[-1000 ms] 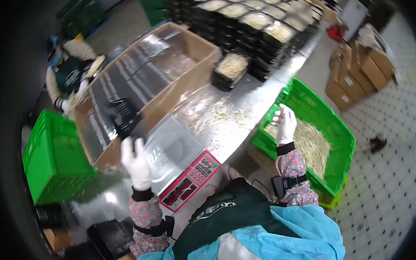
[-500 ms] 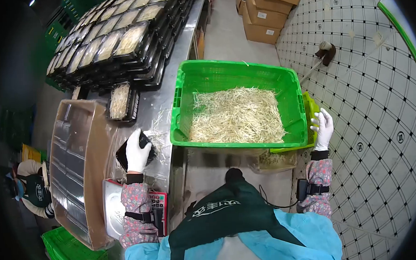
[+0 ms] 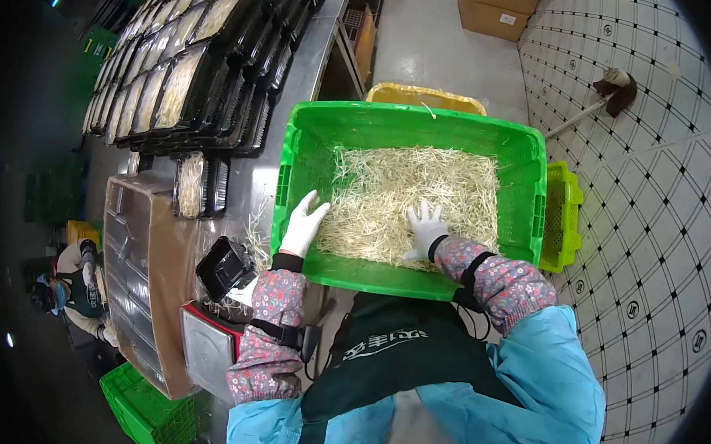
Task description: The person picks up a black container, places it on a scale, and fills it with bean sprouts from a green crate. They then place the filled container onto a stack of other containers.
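Observation:
A large green crate [image 3: 423,287] holds a layer of pale, thin sprout-like strands [image 3: 402,195]. My left hand [image 3: 306,224], in a white glove, is at the crate's left side, at the edge of the strands, fingers apart and holding nothing visible. My right hand [image 3: 426,233], also gloved, rests on the strands near the front wall with its fingers spread. On the metal table [image 3: 249,179] to the left, an empty black tray [image 3: 224,267] sits tilted beside a scale [image 3: 209,350], with loose strands near it.
Filled black trays [image 3: 179,86] are stacked at the upper left. A cardboard box [image 3: 166,296] of black trays stands at the left, with a co-worker [image 3: 78,289] beyond it. Yellow-green [image 3: 561,215] and yellow [image 3: 428,97] baskets sit beside the crate. Brown cartons [image 3: 501,5] stand behind.
My left hand has let go of the black tray and moved right to the crate. My right hand has moved left from outside the crate onto the strands. The view has shifted.

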Motion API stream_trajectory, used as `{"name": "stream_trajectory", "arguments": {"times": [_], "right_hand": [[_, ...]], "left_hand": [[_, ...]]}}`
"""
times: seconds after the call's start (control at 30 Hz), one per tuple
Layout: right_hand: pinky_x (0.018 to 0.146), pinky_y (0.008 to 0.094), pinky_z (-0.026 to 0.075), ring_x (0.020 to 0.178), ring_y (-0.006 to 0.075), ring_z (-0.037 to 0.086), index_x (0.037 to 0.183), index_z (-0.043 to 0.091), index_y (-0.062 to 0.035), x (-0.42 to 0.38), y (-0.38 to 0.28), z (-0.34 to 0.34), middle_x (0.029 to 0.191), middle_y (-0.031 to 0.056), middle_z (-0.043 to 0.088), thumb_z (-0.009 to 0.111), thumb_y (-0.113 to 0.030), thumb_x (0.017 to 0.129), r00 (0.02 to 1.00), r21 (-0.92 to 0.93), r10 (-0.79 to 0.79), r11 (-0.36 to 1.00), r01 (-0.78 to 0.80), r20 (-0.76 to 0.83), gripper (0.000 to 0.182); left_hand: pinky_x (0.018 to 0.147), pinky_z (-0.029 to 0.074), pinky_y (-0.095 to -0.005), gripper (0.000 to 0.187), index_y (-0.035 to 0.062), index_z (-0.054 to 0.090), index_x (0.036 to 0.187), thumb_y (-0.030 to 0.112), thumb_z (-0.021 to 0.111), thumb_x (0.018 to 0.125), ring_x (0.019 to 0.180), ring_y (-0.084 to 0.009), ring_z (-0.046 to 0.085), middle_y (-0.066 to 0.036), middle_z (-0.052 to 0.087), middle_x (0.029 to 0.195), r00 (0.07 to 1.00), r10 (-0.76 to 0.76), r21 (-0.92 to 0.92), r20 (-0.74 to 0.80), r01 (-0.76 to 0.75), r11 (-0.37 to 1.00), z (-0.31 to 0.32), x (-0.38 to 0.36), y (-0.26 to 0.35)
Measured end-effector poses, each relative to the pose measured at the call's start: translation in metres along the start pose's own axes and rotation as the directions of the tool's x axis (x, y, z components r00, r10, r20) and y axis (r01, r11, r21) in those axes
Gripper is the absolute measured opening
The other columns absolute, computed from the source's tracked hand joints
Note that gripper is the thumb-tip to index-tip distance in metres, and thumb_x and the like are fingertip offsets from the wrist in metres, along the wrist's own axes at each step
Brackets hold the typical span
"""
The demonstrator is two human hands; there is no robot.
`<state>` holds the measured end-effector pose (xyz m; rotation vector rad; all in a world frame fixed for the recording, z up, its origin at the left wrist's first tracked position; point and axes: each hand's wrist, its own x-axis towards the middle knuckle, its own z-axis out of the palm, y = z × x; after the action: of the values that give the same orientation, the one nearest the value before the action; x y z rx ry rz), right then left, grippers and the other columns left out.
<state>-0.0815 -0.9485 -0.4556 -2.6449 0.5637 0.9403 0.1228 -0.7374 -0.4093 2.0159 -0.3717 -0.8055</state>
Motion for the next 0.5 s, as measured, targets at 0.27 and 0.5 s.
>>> {"name": "stream_trajectory", "arguments": {"times": [0.27, 0.5], "right_hand": [[0.086, 0.0463, 0.051, 0.106, 0.0368, 0.059, 0.108, 0.065, -0.0123, 0.062, 0.071, 0.006, 0.109, 0.0169, 0.060, 0.064, -0.010, 0.073, 0.975, 0.305, -0.112, 0.937, 0.168, -0.192, 0.035], [0.095, 0.0460, 0.045, 0.116, 0.0362, 0.054, 0.129, 0.055, -0.0149, 0.086, 0.069, -0.067, 0.123, 0.0187, 0.056, 0.068, -0.019, 0.074, 0.906, 0.089, -0.079, 0.988, 0.127, -0.416, 0.056]], "left_hand": [[0.097, 0.044, -0.0362, 0.064, -0.0012, 0.043, 0.139, 0.029, 0.067, 0.088, 0.120, -0.0269, 0.053, -0.017, 0.054, 0.135, 0.938, -0.347, -0.067, 0.006, 0.347, 0.935, 0.030, 0.062, -0.063], [0.093, 0.049, -0.0399, 0.059, 0.0039, 0.056, 0.128, 0.029, 0.076, 0.079, 0.106, -0.0324, 0.062, -0.024, 0.062, 0.118, 0.633, -0.774, 0.286, -0.029, 0.747, 0.600, 0.045, 0.093, -0.160]]}}
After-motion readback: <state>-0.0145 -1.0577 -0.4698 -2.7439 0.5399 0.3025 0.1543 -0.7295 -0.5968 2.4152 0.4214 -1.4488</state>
